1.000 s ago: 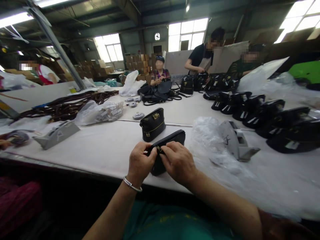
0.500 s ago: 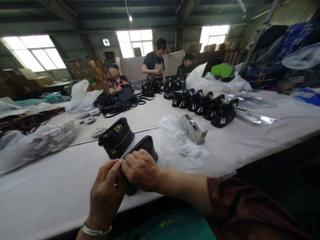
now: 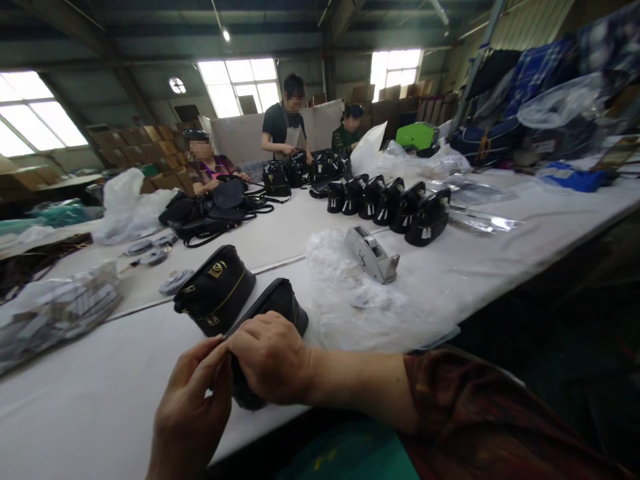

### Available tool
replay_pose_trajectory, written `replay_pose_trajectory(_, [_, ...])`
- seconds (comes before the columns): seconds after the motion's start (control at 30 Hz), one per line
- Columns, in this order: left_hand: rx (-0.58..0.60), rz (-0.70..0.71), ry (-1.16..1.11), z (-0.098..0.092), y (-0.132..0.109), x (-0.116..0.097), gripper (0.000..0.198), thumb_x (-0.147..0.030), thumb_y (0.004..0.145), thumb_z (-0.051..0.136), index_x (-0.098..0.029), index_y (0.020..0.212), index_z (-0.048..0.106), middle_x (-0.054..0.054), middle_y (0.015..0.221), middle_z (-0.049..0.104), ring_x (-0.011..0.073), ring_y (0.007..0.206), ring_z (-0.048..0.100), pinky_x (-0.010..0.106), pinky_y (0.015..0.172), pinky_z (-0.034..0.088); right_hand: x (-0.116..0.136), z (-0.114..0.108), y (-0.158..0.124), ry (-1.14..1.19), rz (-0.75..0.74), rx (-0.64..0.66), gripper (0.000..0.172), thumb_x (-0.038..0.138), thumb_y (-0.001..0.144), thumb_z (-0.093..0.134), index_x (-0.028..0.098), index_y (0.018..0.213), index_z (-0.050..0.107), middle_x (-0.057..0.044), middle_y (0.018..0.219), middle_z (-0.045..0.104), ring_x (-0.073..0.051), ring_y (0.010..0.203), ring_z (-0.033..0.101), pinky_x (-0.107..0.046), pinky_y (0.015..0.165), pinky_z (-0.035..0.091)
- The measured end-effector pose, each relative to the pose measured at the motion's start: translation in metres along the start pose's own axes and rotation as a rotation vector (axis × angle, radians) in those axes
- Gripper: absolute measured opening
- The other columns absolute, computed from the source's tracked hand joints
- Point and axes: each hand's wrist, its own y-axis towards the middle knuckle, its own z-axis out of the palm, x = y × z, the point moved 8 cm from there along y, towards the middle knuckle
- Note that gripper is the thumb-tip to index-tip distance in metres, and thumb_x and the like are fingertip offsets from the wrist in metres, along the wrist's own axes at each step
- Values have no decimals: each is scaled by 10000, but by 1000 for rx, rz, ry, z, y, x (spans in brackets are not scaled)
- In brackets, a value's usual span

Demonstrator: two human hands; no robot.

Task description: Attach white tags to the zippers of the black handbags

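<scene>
A black bag (image 3: pixel 285 303) stands at the table's near edge, partly covered by my hands. My right hand (image 3: pixel 273 357) is closed over its top edge. My left hand (image 3: pixel 193 403) pinches at the bag's near end, its fingertips meeting those of my right hand; the small part between them is hidden. Just behind and to the left stands a second black bag (image 3: pixel 217 290) with a gold emblem and a yellow line along its front.
A grey tape dispenser (image 3: pixel 373 255) sits on crumpled clear plastic (image 3: pixel 330 293). Beyond it stands a row of several black bags (image 3: pixel 427 220). Black strapped bags (image 3: pixel 210 210) lie at the back left. Three people are across the table (image 3: pixel 75 393).
The view has turned a little to the right, so the table and bags appear further left. Both hands are still at the bag, and my left hand sits lower in the view.
</scene>
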Motion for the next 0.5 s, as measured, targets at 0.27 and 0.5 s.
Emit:
replay_pose_trajectory(0.27, [51,-120,-6,4,6,23,192,-399,903,594,-232,932,684,34,1051,675,168,855,672,270,778,560,7,-20,-2,-75,-209,-62,193,243,949,462,163,1036,615,-54,967,703,-195,813,585,-367,734,408])
replay_pose_trajectory(0.5, [-8,-317,-99,10,-7,37,198,-433,867,657,-267,966,705,-10,1113,680,148,902,667,201,672,567,-110,-85,-75,-19,319,-279,172,153,903,501,181,989,647,-75,892,704,-207,885,643,-337,847,491])
